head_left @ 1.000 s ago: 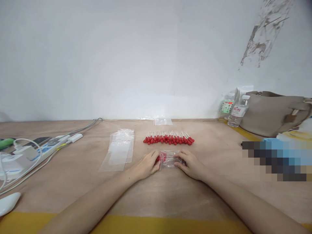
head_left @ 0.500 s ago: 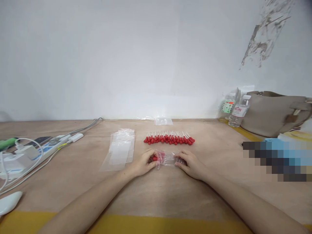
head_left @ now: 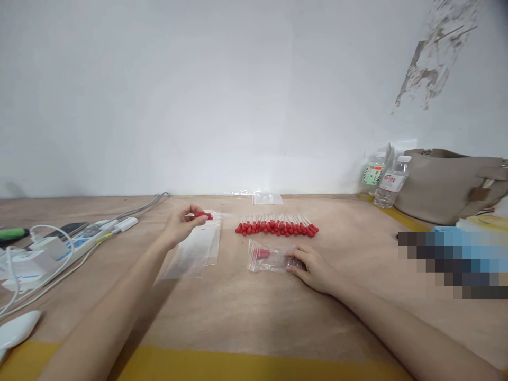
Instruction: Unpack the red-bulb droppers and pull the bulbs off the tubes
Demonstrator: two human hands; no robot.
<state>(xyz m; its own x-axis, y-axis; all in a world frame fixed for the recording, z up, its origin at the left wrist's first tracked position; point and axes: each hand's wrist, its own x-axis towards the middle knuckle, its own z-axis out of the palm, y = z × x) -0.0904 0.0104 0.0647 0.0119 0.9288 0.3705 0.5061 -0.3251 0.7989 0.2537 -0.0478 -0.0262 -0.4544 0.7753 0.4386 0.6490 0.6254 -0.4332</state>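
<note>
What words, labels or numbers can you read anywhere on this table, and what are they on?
Nothing can be read.
Green-and-red label, farther bottle: too blurred.
White-and-red label, nearer bottle: too blurred.
Blue markings, power strip: too small.
No print visible on the clear bag.

Count across the table top.

- **Hands:** 2. The left hand [head_left: 180, 225] is at 10 o'clock and the right hand [head_left: 313, 267] at 4 o'clock.
- **Red-tipped sticks:**
  - 1 single stick [head_left: 203, 215] is pinched in the left hand.
  - 1 row of sticks [head_left: 277, 226] lies at 12 o'clock. It holds two dozen or more, overlapping, so the exact number is not readable.
  - At least 1 is inside the zip bag [head_left: 264, 256].
- **Filled zip bags:** 1, at centre, with the right hand's fingertips on it.
- **Empty clear bags:**
  - 1 stack of bags [head_left: 196, 246] lies at 10 o'clock, its sheets not separable by eye.
  - 1 lone bag [head_left: 266, 199] lies at far 12 o'clock.
- **Water bottles** [head_left: 391, 182]: 2, at 2 o'clock.
- **Handbag** [head_left: 444, 182]: 1, at 3 o'clock.
- **Power strip** [head_left: 75, 243]: 1, at 9 o'clock.
- **White rounded object** [head_left: 18, 328]: 1, at 8 o'clock.
</note>
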